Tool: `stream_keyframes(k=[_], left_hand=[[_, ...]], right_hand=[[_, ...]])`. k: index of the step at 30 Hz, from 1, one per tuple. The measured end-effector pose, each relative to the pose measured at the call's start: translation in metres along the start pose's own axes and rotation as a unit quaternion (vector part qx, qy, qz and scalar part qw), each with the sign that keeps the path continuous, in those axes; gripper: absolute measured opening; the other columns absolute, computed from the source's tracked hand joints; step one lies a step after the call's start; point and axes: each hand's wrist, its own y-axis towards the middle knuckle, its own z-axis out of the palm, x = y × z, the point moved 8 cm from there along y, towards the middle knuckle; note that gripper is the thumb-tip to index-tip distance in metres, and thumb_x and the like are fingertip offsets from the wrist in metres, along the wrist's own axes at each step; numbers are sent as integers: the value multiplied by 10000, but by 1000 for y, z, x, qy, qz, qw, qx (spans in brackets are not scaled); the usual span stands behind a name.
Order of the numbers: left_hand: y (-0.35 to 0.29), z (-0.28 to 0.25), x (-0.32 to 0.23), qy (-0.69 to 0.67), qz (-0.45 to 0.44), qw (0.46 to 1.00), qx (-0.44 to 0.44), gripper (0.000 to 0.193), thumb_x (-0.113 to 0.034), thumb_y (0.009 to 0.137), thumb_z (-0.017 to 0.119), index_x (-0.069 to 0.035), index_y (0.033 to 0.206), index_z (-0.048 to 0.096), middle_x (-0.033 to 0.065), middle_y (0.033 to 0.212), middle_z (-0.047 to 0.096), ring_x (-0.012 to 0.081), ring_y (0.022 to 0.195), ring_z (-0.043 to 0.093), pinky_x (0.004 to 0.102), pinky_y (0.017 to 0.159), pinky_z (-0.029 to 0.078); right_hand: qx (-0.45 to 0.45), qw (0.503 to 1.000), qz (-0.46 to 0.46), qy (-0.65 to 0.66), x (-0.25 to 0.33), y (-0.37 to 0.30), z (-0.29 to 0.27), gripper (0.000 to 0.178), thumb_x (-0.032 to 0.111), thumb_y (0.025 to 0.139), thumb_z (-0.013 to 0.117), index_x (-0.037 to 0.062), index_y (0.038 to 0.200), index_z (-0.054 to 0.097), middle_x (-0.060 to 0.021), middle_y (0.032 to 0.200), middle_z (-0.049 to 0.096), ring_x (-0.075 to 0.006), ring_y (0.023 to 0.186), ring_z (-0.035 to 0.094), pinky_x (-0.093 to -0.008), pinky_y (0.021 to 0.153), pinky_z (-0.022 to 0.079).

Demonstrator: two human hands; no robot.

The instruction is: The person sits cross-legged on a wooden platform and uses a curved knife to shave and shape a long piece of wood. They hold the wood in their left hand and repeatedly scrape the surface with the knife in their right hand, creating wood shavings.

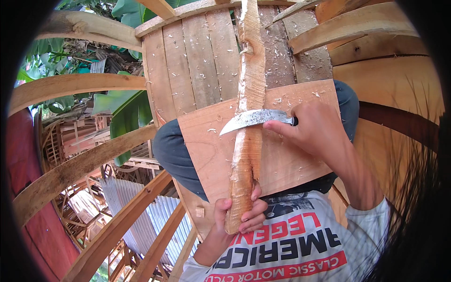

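Observation:
A long rough strip of wood (251, 89) runs from near my body out over the floor, pale along its left edge and browner on its face. My left hand (242, 214) is wrapped round its near end. In my right hand (312, 124) is a knife (256, 118) with a broad curved blade and a dark handle, mostly hidden by the fingers. The blade lies across the strip about midway, its tip pointing left past the edge. Beneath the strip, a flat wooden board (206, 150) rests across my lap.
Wood shavings are scattered over the board and the plank floor (199, 61). Wooden rails (89, 141) and slats border the floor on the left, with leaves, lumber and corrugated metal sheets (162, 225) beyond and below. More curved beams (357, 35) stand at the right.

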Motion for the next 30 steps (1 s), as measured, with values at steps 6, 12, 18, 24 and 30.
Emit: stream_keyframes(k=[6, 12, 18, 24, 30], left_hand=[[1, 2, 3, -39, -18, 999, 29, 469, -399, 792, 633, -87, 1000, 352, 24, 665, 435, 110, 469, 454, 212, 420, 379], [6, 5, 6, -50, -18, 998, 27, 473, -417, 793, 629, -100, 1007, 349, 20, 663, 429, 103, 472, 448, 213, 424, 376], [3, 2, 9, 7, 2, 1000, 15, 481, -422, 797, 632, -98, 1014, 352, 21, 666, 426, 103, 476, 452, 214, 430, 382], [-1, 1, 2, 37, 23, 999, 0, 472, -406, 808, 623, -83, 1031, 361, 20, 671, 421, 101, 480, 454, 205, 436, 381], [-17, 17, -27, 309, 69, 932, -174, 468, -343, 844, 615, -49, 1126, 385, 24, 714, 455, 76, 567, 475, 175, 522, 381]], right_hand=[[88, 995, 38, -3, 2, -21, 15, 716, 691, 737, 571, 5, 535, 604, -154, 504, 542, -297, 471, 577, -389, 449, 461], [10, 998, 1, -67, 1, -10, 6, 708, 699, 731, 568, 21, 530, 607, -139, 513, 559, -281, 494, 601, -361, 454, 466], [-64, 993, 47, -92, -28, 3, -9, 728, 694, 726, 582, -9, 536, 600, -169, 526, 562, -309, 504, 598, -386, 453, 466], [43, 989, 137, 14, -34, -10, -1, 676, 624, 762, 610, -20, 558, 604, -214, 560, 561, -350, 545, 597, -400, 492, 460], [122, 949, 135, 258, -25, -42, 9, 303, 240, 787, 703, -46, 805, 605, -122, 607, 546, -154, 562, 506, -314, 541, 416]])
